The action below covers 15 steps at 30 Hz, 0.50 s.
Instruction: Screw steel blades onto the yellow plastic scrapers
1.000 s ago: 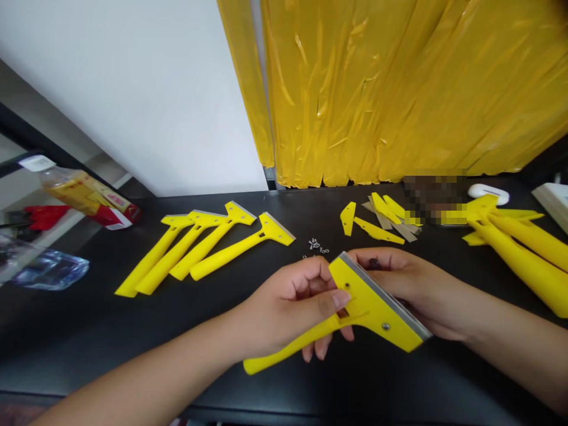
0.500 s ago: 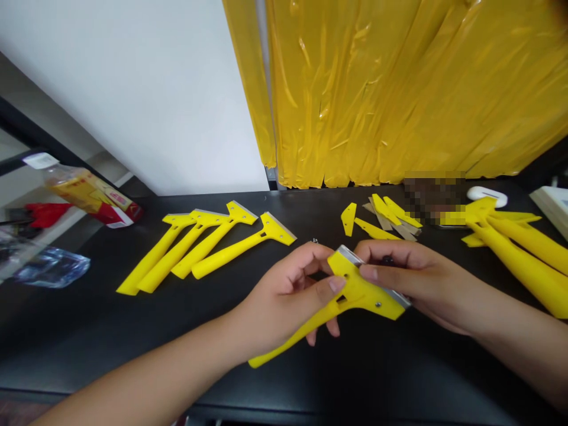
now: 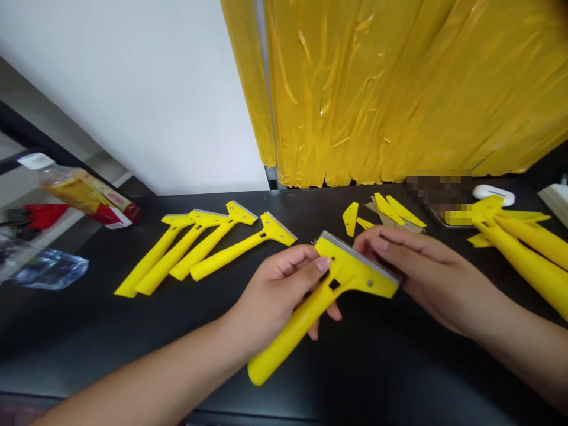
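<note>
My left hand [image 3: 284, 284] is closed around a yellow scraper [image 3: 306, 313], its thumb pressed on the face near the neck. A metal blade edge [image 3: 355, 251] runs along the head. One screw [image 3: 370, 283] sits in the right side of the head, while a bare hole shows near my left thumb. Just behind the blade, my right hand [image 3: 412, 260] has its fingers curled in a pinch. Something small and dark shows at its thumb tip, too small to name. The right fingertips are partly hidden behind the scraper head.
Several yellow scrapers [image 3: 177, 254] lie on the black table [image 3: 146, 349] to the left. Loose yellow plates [image 3: 350, 219] and brown strips lie at the back, beside a blurred-out object. More yellow handles [image 3: 528, 254] are at the right. A drink bottle [image 3: 89, 192] stands far left.
My right thumb has come off the scraper face, and the right hand has shifted behind the blade. The scraper has moved slightly up and left and tilted, showing more of its handle.
</note>
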### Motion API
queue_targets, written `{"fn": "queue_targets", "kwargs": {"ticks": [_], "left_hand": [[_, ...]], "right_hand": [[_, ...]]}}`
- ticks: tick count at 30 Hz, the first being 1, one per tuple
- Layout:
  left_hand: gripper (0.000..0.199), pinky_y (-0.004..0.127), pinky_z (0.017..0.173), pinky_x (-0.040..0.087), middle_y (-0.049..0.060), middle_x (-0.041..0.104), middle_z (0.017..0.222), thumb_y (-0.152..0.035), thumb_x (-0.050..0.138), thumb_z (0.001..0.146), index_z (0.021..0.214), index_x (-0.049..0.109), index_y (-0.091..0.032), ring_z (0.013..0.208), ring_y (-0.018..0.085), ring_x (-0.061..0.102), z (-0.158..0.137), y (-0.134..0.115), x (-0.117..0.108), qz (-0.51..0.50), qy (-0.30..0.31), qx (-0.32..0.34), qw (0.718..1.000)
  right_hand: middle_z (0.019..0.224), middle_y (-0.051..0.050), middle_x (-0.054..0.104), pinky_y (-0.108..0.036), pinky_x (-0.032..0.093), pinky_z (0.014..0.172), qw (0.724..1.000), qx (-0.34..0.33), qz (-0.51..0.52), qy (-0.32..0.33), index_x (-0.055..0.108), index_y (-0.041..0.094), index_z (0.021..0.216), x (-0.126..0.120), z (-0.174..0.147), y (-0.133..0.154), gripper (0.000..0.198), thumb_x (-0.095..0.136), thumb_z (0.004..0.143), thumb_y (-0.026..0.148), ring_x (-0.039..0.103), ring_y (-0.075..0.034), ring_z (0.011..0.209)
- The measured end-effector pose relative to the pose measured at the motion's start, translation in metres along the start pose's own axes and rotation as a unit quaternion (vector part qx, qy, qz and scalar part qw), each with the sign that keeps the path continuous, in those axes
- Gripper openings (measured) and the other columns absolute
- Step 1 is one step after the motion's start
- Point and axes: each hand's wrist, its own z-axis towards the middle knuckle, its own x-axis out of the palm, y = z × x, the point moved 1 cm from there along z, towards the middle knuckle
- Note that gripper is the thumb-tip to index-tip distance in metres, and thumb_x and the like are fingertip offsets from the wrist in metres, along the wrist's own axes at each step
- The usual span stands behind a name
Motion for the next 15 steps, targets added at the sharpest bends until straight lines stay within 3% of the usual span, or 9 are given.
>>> {"fn": "queue_targets", "kwargs": {"ticks": [2,4,7,10,15], "left_hand": [[0.031,0.018,0.045,0.054,0.006,0.078,0.072,-0.049,0.068,0.107,0.101,0.064,-0.019,0.046,0.012,0.064,0.003,-0.004,-0.005,-0.006,-0.037,0.021,0.999],[0.029,0.02,0.047,0.056,0.005,0.077,0.07,-0.048,0.07,0.106,0.103,0.064,-0.02,0.05,0.014,0.065,0.006,-0.008,-0.011,-0.018,-0.083,0.049,0.995],[0.024,0.021,0.046,0.056,0.002,0.074,0.076,-0.043,0.074,0.104,0.105,0.066,-0.02,0.061,0.016,0.069,0.01,-0.008,-0.015,-0.049,-0.145,0.084,0.985],[0.023,0.021,0.045,0.056,0.001,0.071,0.086,-0.04,0.078,0.101,0.104,0.067,-0.02,0.066,0.016,0.071,0.013,-0.005,-0.016,-0.072,-0.165,0.099,0.979],[0.024,0.022,0.045,0.056,0.002,0.07,0.086,-0.041,0.078,0.101,0.105,0.068,-0.02,0.065,0.017,0.071,0.014,-0.002,-0.016,-0.068,-0.168,0.105,0.978]], "right_hand": [[0.118,-0.007,0.075,-0.041,0.052,0.096,0.996,-0.054,-0.047,-0.054,0.082,0.03,0.111,-0.003,0.002,0.005,0.037,0.066,0.104,0.064,0.066,-0.028,0.108],[0.116,-0.007,0.076,-0.045,0.051,0.104,0.974,-0.124,-0.16,-0.1,0.083,0.031,0.112,-0.007,0.003,0.013,0.037,0.063,0.105,0.062,0.066,-0.029,0.108],[0.099,-0.006,0.078,-0.042,0.056,0.093,0.939,-0.172,-0.265,-0.14,0.083,0.03,0.108,-0.009,0.0,0.019,0.034,0.064,0.106,0.059,0.07,-0.026,0.093],[0.095,0.0,0.081,-0.033,0.057,0.079,0.934,-0.195,-0.273,-0.125,0.081,0.031,0.106,-0.006,-0.005,0.015,0.026,0.067,0.106,0.052,0.073,-0.02,0.084],[0.101,0.002,0.081,-0.028,0.057,0.081,0.926,-0.239,-0.284,-0.074,0.078,0.032,0.107,-0.001,-0.006,0.006,0.016,0.066,0.109,0.041,0.075,-0.017,0.091]]}}
